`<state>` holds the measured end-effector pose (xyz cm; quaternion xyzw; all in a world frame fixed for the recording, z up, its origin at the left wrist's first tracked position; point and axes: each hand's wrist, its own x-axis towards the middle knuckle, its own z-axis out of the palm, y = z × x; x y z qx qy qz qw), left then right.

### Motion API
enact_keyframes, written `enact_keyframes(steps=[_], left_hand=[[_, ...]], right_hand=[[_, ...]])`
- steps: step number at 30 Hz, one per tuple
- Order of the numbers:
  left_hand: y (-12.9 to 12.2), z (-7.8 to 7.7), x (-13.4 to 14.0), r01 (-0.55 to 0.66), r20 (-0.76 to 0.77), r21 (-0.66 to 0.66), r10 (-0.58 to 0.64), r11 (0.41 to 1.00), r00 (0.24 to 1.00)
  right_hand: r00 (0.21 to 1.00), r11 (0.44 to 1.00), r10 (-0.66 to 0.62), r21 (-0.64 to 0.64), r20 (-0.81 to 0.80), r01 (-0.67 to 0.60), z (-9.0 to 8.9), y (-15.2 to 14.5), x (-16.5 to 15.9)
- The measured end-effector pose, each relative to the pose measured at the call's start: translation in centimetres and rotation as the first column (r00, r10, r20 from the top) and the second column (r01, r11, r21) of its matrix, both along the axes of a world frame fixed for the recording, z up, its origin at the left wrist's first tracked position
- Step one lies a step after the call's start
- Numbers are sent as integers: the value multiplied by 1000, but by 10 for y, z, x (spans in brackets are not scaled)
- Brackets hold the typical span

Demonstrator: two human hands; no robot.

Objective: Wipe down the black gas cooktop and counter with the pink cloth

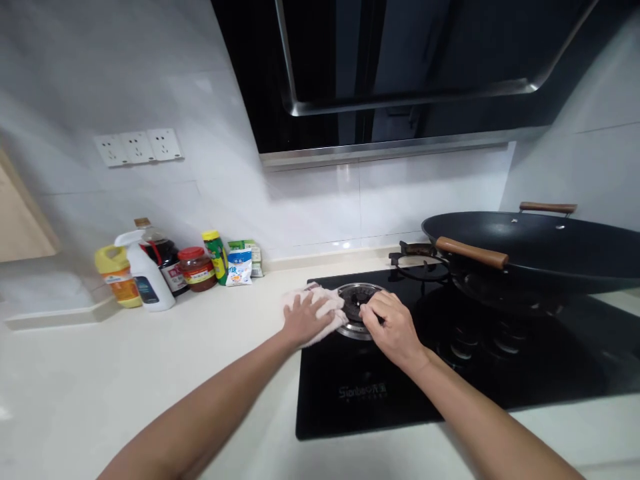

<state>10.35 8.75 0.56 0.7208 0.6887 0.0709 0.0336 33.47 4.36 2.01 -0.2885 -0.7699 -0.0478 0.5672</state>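
My left hand (305, 320) presses down on a pale pink cloth (330, 325), its fingers curled over the bunched fabric. The cloth lies across the left edge of the black glass gas stove (350, 413), touching the metal ring of the left burner (356, 293). Above the right side of that burner is my right hand (395, 328), closed with thumb and fingers together. What it pinches, if anything, is hidden or too small to make out.
A large black wok (545, 247) with wooden handles sits over the right burner. A pot support (417, 257) stands behind it. Bottles, a red-lidded jar (196, 270) and a white-blue packet (239, 268) line the wall at left. The range hood (400, 73) hangs overhead.
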Motion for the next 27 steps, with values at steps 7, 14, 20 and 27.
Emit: enact_keyframes(steps=[7, 14, 20, 27], left_hand=[[120, -1, -23, -28, -22, 47, 29, 998, 999], [190, -5, -53, -51, -29, 84, 53, 995, 998], [178, -11, -88, -4, -32, 116, 8, 993, 999], [120, -8, -135, -126, -82, 97, 134, 987, 988]], right_hand=[[971, 985, 173, -14, 165, -173, -7, -25, -17], [949, 972, 207, -164, 239, -171, -24, -22, -19], [925, 952, 248, -249, 289, -177, -23, -21, -15], [922, 961, 225, -229, 315, -156, -30, -15, -13]])
